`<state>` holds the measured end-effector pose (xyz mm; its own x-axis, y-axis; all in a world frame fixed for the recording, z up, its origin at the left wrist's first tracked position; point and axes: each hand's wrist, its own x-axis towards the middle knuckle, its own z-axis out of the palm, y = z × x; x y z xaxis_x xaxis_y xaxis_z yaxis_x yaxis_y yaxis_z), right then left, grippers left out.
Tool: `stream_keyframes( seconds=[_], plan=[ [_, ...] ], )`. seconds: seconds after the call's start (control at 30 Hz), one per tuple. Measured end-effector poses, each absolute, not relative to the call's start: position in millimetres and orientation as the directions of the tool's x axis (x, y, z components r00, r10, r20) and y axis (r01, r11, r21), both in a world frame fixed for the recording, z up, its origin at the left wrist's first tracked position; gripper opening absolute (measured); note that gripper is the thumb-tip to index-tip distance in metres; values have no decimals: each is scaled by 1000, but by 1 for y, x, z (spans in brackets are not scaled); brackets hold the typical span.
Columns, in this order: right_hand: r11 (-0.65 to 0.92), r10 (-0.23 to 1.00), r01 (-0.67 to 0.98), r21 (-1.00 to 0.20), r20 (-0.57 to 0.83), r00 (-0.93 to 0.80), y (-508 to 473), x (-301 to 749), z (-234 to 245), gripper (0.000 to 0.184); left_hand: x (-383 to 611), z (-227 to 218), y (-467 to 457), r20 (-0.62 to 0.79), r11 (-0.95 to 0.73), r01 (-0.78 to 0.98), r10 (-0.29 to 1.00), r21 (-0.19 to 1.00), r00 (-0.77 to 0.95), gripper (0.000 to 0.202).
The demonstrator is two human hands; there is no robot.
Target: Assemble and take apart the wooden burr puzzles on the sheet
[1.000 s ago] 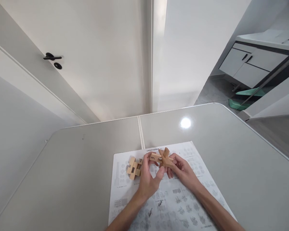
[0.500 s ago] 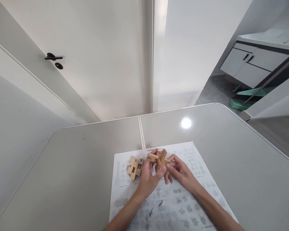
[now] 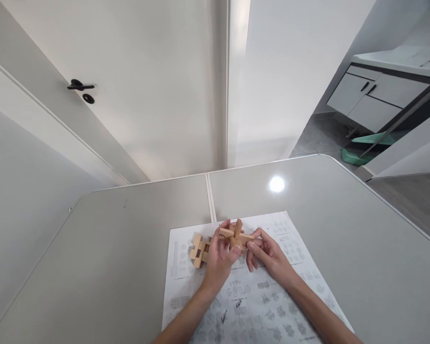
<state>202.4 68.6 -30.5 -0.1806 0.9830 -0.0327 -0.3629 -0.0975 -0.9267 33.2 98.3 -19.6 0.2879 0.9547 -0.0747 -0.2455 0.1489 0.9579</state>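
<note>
Both my hands hold a small wooden burr puzzle (image 3: 237,235) of crossed notched bars just above a printed instruction sheet (image 3: 251,296). My left hand (image 3: 219,258) grips its left side, fingers curled round a bar with the thumb underneath. My right hand (image 3: 268,253) pinches its right side with thumb and fingertips. A second cluster of wooden puzzle pieces (image 3: 199,250) lies on the sheet just left of my left hand.
The sheet lies on a grey table (image 3: 111,248) with a seam down its middle. Beyond the table stands a white door with a black handle (image 3: 79,87). At the right are a cabinet (image 3: 376,95) and a green dustpan (image 3: 358,152) on the floor.
The puzzle has been turned in my hands and drawn slightly left and away. Its bars now stand more upright. The loose cluster has not moved.
</note>
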Motion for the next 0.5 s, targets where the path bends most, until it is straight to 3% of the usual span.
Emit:
stream_keyframes(
  seconds=[0.2, 0.37, 0.5],
  plan=[
    [-91, 972, -294, -951, -21, -235, 68, 202, -27, 34, 29, -20, 99, -85, 165, -233, 944, 958, 318, 69],
    [-68, 959, -134, -989, -28, -281, 66, 201, -29, 34, 26, -15, 99, -103, 181, -217, 939, 959, 329, 72],
    [-64, 970, -109, -992, -36, -241, 66, 201, -32, 39, 25, -16, 99, -110, 199, -229, 930, 953, 351, 70]
  ],
)
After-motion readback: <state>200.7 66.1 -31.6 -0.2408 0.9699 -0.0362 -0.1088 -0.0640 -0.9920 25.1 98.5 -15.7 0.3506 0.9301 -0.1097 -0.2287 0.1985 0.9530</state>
